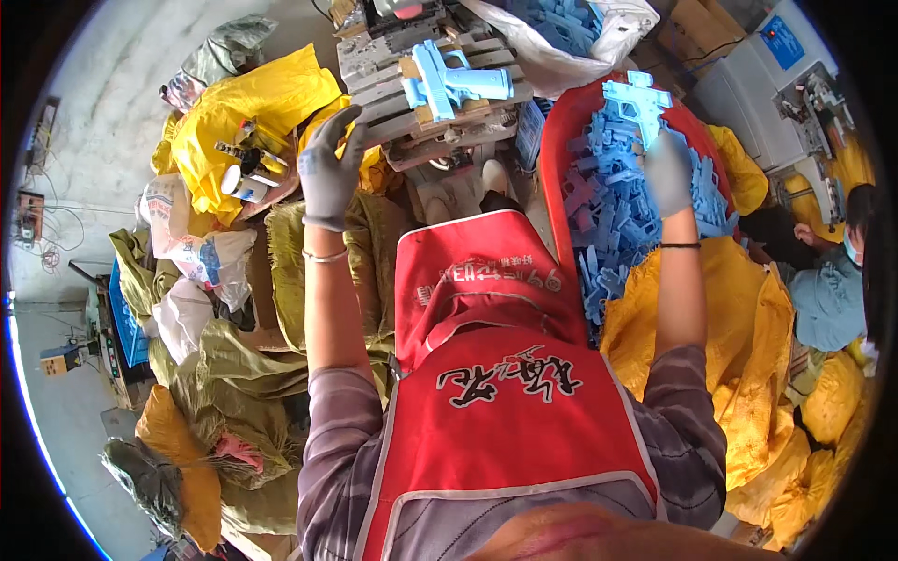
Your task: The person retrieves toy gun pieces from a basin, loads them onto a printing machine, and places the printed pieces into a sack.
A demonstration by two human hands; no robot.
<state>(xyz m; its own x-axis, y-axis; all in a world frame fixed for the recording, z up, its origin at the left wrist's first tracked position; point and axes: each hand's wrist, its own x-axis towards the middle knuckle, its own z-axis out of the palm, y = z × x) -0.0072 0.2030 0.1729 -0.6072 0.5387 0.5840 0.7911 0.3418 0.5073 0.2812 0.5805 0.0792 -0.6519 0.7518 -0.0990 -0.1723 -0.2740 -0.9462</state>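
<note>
A light blue toy pistol (pixel 456 82) lies on its side on a small wooden block on the slatted metal machine bed (pixel 379 89) in front of me. My left hand (pixel 330 173), in a grey glove, is raised left of that bed, fingers apart and nothing in it. Over the red tub (pixel 555 178) at my right, my right hand (pixel 667 176), also gloved and slightly blurred, is closed on a second light blue toy pistol (pixel 640 105). Beneath it the tub is heaped with blue toy pistol parts (pixel 613 206).
A white sack (pixel 608 51) of blue parts stands behind the tub. Yellow sacks (pixel 253 112) and a white can (pixel 245 184) are at my left. An orange sack (pixel 697 318) lies near my right arm. A seated person (pixel 828 290) is at the far right beside another machine.
</note>
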